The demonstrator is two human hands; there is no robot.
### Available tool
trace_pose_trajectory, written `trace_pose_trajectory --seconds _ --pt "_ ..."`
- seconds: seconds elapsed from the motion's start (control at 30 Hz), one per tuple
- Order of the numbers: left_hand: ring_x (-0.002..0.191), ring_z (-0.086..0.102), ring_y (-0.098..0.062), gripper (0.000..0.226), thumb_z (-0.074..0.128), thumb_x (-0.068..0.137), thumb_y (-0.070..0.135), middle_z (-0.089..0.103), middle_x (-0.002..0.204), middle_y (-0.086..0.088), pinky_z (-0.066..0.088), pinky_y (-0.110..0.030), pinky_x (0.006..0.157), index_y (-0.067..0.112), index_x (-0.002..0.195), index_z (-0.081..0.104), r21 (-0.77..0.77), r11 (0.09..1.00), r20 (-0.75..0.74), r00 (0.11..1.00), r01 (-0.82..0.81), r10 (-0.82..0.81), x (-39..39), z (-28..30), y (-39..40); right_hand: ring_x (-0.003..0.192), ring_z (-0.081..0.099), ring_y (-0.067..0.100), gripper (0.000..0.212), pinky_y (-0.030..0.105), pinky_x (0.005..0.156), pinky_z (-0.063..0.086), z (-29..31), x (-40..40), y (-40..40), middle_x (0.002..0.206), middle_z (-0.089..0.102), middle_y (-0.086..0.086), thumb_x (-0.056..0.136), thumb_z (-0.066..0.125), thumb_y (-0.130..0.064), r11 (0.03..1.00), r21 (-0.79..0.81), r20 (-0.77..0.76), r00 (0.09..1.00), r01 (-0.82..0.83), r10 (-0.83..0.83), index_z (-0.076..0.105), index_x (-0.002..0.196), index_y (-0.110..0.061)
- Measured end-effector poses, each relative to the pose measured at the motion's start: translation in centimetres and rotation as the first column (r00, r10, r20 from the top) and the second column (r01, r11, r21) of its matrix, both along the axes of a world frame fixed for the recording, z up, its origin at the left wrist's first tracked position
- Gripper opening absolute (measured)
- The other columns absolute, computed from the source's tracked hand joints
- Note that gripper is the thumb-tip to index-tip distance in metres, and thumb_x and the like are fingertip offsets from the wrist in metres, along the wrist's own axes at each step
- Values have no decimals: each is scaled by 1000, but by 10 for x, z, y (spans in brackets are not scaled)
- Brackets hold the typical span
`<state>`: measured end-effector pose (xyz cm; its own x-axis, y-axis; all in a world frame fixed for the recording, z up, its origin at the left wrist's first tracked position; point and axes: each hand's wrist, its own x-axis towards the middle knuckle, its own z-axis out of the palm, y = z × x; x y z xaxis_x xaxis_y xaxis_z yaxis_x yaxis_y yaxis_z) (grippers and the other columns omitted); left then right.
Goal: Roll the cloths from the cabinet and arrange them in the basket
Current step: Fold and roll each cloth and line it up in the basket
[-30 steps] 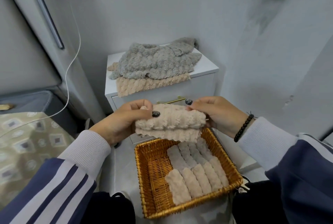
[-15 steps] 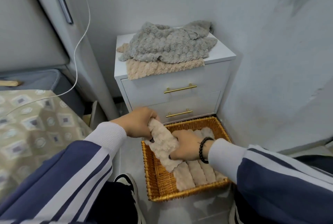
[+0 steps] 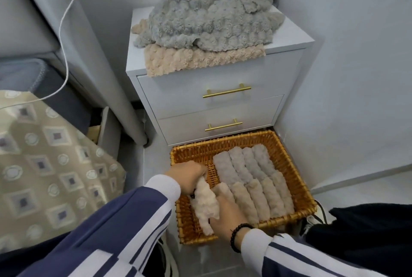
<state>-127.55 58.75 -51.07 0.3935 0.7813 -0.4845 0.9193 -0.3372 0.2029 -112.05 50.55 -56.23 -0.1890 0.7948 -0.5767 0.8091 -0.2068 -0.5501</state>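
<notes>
A wicker basket [image 3: 292, 165] stands on the floor in front of the white cabinet [image 3: 223, 107]. Several rolled cloths [image 3: 252, 178], grey at the back and beige in front, lie side by side in its right part. My left hand [image 3: 186, 176] grips the far end of a rolled beige cloth [image 3: 205, 207] inside the basket's left part. My right hand [image 3: 227, 214] holds its near end from the right side. On the cabinet top lies an unrolled grey cloth [image 3: 207, 20] over a beige cloth [image 3: 200, 59].
A bed with a patterned cover [image 3: 44, 158] fills the left side. A white cable [image 3: 66, 24] hangs down by a grey headboard [image 3: 73, 38]. The wall [image 3: 356, 76] is close on the right. My shoes sit near the basket's front corners.
Both hands brought the rolled beige cloth down from chest height into the basket's left part. The view tilted down toward the floor.
</notes>
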Motion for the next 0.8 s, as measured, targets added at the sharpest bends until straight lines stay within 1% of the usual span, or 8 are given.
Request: trace_pose_trajectory --seconds 0.17,0.27,0.4,0.47,0.6,0.7,0.73,0.8 --pt "96 56 -21 34 60 79 -1 56 110 1 53 -36 81 24 101 54 -73 997 21 999 -37 39 5 -39 7 98 60 21 28 38 86 53 -23 -2 7 106 63 -3 85 49 -40 996 -72 51 998 43 -40 56 110 -28" --pt "97 56 -20 35 59 77 -2 56 109 2 53 -36 81 24 100 56 -93 994 25 998 -60 62 6 -57 13 102 58 23 28 34 87 51 -36 -5 13 111 63 2 89 48 -37 992 -97 46 996 80 -76 57 111 -23" --pt "105 56 -25 43 53 75 -5 56 116 0 51 -40 84 25 105 55 -158 983 7 996 -90 92 8 -84 14 119 50 28 47 40 100 45 -54 -10 16 130 54 5 84 52 -38 980 -168 71 993 103 -92 48 128 -23" --pt "106 56 -27 44 50 77 -5 56 120 -3 50 -40 86 25 110 54 -184 977 0 994 -106 108 13 -99 12 121 50 26 53 41 101 45 -64 -9 18 133 52 3 81 56 -35 969 -221 95 991 109 -90 45 132 -26" --pt "104 58 -31 41 44 83 -4 56 120 -7 47 -36 80 20 116 51 -208 961 24 981 -183 192 21 -126 8 131 42 26 64 42 108 38 -83 -6 27 143 43 1 84 55 -37 963 -256 129 990 84 -52 34 143 -25" --pt "106 57 -29 44 44 83 -4 57 120 -7 41 -30 75 21 118 52 -215 940 43 959 -264 279 20 -141 9 135 37 25 65 40 112 32 -96 -7 31 148 38 4 89 56 -38 962 -270 165 986 32 13 31 146 -22" --pt "106 57 -28 45 44 82 -5 57 120 -7 42 -30 76 21 118 52 -220 934 48 953 -282 299 20 -147 11 137 34 25 66 41 113 30 -99 -7 33 149 36 5 89 56 -38 960 -277 173 985 29 20 29 146 -22" --pt "106 58 -29 50 45 80 -6 57 121 -8 47 -34 81 22 121 50 -238 920 78 938 -312 338 22 -157 13 134 38 26 66 40 111 34 -106 -4 36 145 40 5 86 60 -37 948 -310 179 984 68 -12 33 144 -20"
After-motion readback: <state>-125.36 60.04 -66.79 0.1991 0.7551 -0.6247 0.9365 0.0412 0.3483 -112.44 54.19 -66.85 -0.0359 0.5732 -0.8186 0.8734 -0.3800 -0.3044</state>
